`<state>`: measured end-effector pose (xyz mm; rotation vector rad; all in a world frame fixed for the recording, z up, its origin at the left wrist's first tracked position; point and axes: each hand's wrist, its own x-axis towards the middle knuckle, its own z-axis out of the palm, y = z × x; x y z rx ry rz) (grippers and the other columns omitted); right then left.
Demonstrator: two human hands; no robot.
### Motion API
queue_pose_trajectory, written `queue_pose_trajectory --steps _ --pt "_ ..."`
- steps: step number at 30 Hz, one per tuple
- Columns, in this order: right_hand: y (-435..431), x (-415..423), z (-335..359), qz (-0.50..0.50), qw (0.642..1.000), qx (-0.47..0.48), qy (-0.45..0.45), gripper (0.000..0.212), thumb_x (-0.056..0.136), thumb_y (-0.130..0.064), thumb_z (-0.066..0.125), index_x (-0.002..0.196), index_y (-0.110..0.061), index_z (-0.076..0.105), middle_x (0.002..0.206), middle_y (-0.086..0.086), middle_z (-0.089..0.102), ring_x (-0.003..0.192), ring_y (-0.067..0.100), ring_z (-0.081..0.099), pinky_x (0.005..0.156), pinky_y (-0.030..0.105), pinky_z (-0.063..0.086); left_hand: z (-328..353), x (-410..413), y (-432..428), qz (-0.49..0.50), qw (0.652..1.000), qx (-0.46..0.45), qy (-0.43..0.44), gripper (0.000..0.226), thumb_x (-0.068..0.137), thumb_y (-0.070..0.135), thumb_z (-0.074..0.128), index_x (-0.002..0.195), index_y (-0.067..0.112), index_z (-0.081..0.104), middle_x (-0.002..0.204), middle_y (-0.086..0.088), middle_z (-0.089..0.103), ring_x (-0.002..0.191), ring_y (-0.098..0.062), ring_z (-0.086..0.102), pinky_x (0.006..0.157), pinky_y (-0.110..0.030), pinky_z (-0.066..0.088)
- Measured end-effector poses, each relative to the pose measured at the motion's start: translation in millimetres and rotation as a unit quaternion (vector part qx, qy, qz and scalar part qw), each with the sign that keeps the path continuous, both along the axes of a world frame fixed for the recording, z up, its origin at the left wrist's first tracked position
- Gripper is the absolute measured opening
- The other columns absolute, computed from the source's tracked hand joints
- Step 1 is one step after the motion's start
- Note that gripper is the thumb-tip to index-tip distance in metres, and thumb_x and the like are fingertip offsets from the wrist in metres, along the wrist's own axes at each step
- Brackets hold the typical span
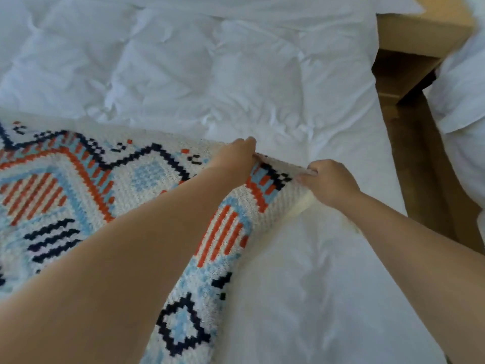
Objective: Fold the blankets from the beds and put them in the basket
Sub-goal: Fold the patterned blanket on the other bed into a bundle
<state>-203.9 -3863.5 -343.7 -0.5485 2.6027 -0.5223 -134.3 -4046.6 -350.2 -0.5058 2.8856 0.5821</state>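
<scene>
A knitted blanket [78, 195] with a white ground and orange, light blue and navy patterns lies over the left half of a bed covered by a white duvet [210, 74]. Its right corner is lifted off the bed. My left hand [236, 156] pinches the far edge of that corner. My right hand [328, 182] grips the same edge a little farther right, fingers curled round it. Both arms reach in from the bottom of the view. No basket is in sight.
A wooden nightstand [409, 40] stands at the right of the bed, with brown floor [425, 166] in the gap below it. A second bed with white bedding [464, 101] fills the right edge.
</scene>
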Motion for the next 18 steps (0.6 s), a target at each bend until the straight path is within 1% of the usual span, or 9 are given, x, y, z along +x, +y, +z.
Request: queue_pose_trajectory --steps 3,6,9,10,11,12,13,15,18 --pt "-4 -38 2 0.000 0.998 0.026 0.065 0.049 0.092 -0.033 0.057 0.052 -0.014 0.036 0.051 0.002 0.038 0.048 0.018 0.036 0.047 0.028 0.023 -3 -35 1 0.029 0.998 -0.013 0.048 0.012 0.094 0.000 0.043 0.101 0.010 0.043 0.097 -0.010 0.051 0.075 -0.022 0.047 0.063 -0.029 0.036" --pt "-18 -74 -10 -0.030 0.991 0.044 0.120 0.045 0.091 -0.030 0.056 0.054 -0.013 0.038 0.054 0.003 0.041 0.050 0.020 0.039 0.046 0.026 0.023 -16 -61 -1 0.063 0.994 -0.009 0.088 0.022 0.093 -0.002 0.045 0.114 0.006 0.046 0.108 -0.013 0.052 0.086 -0.026 0.050 0.068 -0.030 0.037" --pt "-37 -98 -35 -0.043 0.982 0.091 0.157 0.033 0.089 -0.011 0.051 0.059 -0.012 0.037 0.060 0.003 0.041 0.061 0.026 0.044 0.046 0.025 0.023 -41 -79 -3 0.098 0.990 0.030 0.100 0.021 0.093 -0.003 0.044 0.113 0.006 0.047 0.114 -0.014 0.050 0.092 -0.025 0.046 0.074 -0.030 0.039" --pt "-44 -98 -49 -0.040 0.979 0.106 0.167 0.028 0.089 -0.006 0.047 0.063 -0.011 0.038 0.067 0.002 0.043 0.068 0.026 0.045 0.049 0.026 0.026 -56 -81 -5 0.106 0.989 0.040 0.097 0.022 0.095 0.000 0.043 0.116 0.006 0.046 0.119 -0.015 0.048 0.097 -0.025 0.045 0.080 -0.031 0.041" --pt "-50 -96 -69 -0.043 0.978 0.113 0.171 0.018 0.090 -0.005 0.044 0.072 -0.010 0.043 0.079 0.004 0.045 0.078 0.026 0.045 0.056 0.028 0.032 -74 -79 -6 0.104 0.990 0.043 0.089 0.026 0.098 0.008 0.040 0.124 0.006 0.044 0.129 -0.015 0.044 0.109 -0.027 0.044 0.091 -0.033 0.040" --pt "-54 -91 -91 -0.049 0.978 0.114 0.167 0.008 0.093 -0.010 0.040 0.089 -0.009 0.047 0.096 0.007 0.046 0.092 0.027 0.044 0.069 0.033 0.037 -94 -75 -5 0.092 0.993 0.035 0.072 0.036 0.100 0.018 0.036 0.135 0.007 0.036 0.142 -0.016 0.035 0.125 -0.030 0.037 0.105 -0.036 0.033" --pt "-55 -84 -115 -0.067 0.976 0.116 0.169 0.020 0.097 -0.020 0.036 0.111 -0.010 0.046 0.117 0.011 0.044 0.108 0.029 0.041 0.085 0.039 0.035 -114 -70 -3 0.070 0.996 0.016 0.050 0.048 0.101 0.028 0.029 0.146 0.011 0.023 0.153 -0.015 0.020 0.138 -0.031 0.023 0.114 -0.037 0.019" --pt "-55 -74 -153 -0.111 0.971 0.124 0.173 0.046 0.099 -0.036 0.024 0.140 -0.015 0.027 0.146 0.015 0.027 0.132 0.033 0.025 0.106 0.045 0.022 -147 -68 -1 0.030 0.998 -0.040 0.031 0.061 0.099 0.043 0.020 0.151 0.020 -0.003 0.159 -0.010 -0.005 0.146 -0.027 0.001 0.117 -0.037 -0.001" --pt "-59 -84 -175 -0.140 0.967 0.120 0.178 0.056 0.099 -0.039 0.018 0.150 -0.021 0.004 0.158 0.012 0.006 0.144 0.031 0.005 0.114 0.047 0.006 -165 -85 -7 0.008 0.994 -0.101 0.044 0.066 0.095 0.053 0.016 0.150 0.025 -0.009 0.158 -0.011 -0.012 0.146 -0.030 -0.002 0.117 -0.039 -0.003"
